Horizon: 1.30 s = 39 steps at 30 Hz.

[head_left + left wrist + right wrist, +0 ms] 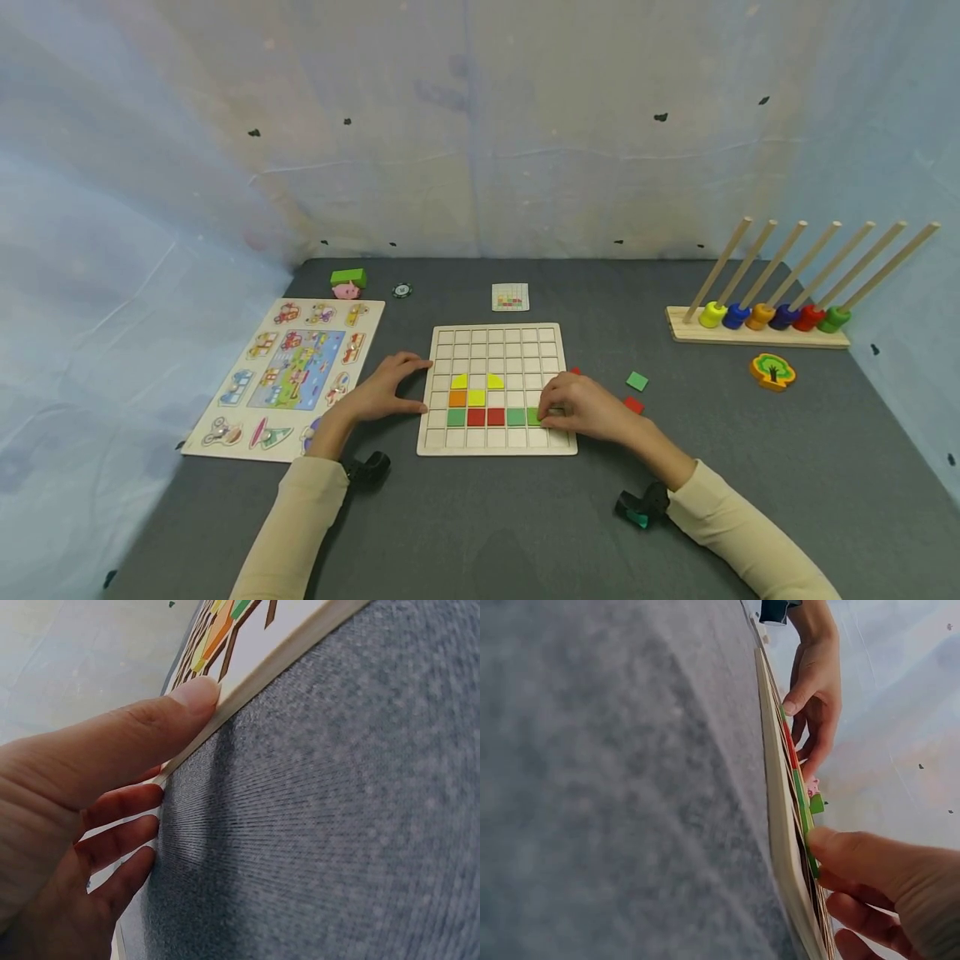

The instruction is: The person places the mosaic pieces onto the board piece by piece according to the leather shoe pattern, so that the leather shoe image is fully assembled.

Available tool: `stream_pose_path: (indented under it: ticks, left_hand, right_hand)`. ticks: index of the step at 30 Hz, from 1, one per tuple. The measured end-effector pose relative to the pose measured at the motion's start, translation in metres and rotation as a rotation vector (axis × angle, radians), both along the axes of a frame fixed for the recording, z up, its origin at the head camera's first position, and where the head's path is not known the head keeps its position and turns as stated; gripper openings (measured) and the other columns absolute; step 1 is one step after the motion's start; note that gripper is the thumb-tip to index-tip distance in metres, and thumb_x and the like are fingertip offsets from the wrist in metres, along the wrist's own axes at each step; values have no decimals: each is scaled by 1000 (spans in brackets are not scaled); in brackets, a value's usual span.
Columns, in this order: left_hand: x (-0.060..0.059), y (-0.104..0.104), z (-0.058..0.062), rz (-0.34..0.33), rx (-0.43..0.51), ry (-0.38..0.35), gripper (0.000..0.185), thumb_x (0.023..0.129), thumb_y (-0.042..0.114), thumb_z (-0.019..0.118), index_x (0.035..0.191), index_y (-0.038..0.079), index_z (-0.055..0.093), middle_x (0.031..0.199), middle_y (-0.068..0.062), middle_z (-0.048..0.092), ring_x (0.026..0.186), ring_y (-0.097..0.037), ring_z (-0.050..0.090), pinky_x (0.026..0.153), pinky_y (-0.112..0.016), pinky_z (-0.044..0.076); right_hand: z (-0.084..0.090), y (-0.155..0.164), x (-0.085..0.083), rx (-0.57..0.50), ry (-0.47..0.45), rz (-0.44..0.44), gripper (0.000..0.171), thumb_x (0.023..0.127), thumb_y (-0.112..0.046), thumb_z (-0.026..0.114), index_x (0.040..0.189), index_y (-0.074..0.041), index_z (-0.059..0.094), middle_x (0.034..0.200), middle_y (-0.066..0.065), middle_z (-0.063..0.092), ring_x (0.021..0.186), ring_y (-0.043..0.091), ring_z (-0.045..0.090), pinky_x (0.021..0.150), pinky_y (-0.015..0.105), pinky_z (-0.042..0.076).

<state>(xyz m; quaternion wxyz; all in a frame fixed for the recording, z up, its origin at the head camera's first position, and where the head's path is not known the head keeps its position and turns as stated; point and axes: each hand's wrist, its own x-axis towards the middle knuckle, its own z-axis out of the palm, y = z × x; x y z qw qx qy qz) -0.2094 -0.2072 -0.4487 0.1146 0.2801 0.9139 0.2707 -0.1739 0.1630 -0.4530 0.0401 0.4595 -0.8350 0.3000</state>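
Note:
A pale wooden grid board point(497, 451) lies in front of me. Its lower row carries a green tile point(456, 417), two red tiles point(486, 417), another green tile point(515, 417) and a brighter green tile point(533, 414) at the right. Above them sit an orange tile point(457, 399), a yellow square point(476, 397) and two yellow pieces point(495, 382) with cut corners. Thumb and fingertip of my right hand point(585, 408) pinch the brighter green tile, low over its cell. My left hand point(381, 390) rests its thumb and fingers, spread apart, at the board's left edge.
Loose green point(637, 382) and red tiles point(633, 405) lie right of the board. A small pattern card point(510, 287) is behind it. A picture puzzle point(201, 442) lies left; a peg stand point(757, 334) with coloured rings and a tree piece point(772, 372) are right.

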Motion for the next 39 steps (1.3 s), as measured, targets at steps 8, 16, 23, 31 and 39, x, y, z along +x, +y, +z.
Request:
stream_pose_path:
  ticks: [8, 16, 23, 31, 39]
  left_hand:
    - [0, 0, 1, 6, 0, -6, 73, 79, 36, 74, 139, 9, 43, 135, -14, 39, 125, -33, 32, 101, -54, 29]
    - [1, 1, 2, -7, 14, 8, 72, 79, 34, 74, 138, 7, 44, 135, -15, 39, 124, -34, 33, 100, -54, 29]
    - [1, 1, 2, -8, 13, 14, 72, 79, 34, 74, 138, 6, 44, 135, -16, 39, 124, -34, 33, 101, -54, 29]
    - [1, 1, 2, -5, 16, 15, 72, 79, 34, 75, 138, 7, 44, 135, -16, 39, 124, -34, 33, 101, -54, 29]
    - [1, 0, 0, -5, 11, 14, 73, 79, 35, 75, 139, 8, 43, 135, -15, 39, 124, -34, 33, 101, -54, 29]
  right_hand:
    - [2, 10, 2, 6, 3, -36, 12, 81, -19, 73, 92, -16, 71, 98, -2, 59, 91, 13, 52, 75, 29, 44]
    - [12, 34, -3, -11, -27, -122, 25, 81, -18, 74, 105, -11, 68, 104, -1, 61, 94, 15, 55, 78, 34, 46]
    - [19, 60, -6, -18, -98, -181, 30, 82, -16, 73, 111, -8, 66, 106, 4, 61, 96, 22, 59, 78, 43, 49]
    - [23, 83, -7, 3, -99, -240, 30, 80, -10, 74, 109, -7, 67, 106, 6, 61, 92, 26, 60, 75, 44, 49]
    - [16, 103, -13, 60, -122, -333, 32, 81, -15, 74, 111, -7, 66, 106, 8, 60, 92, 26, 58, 76, 42, 47]
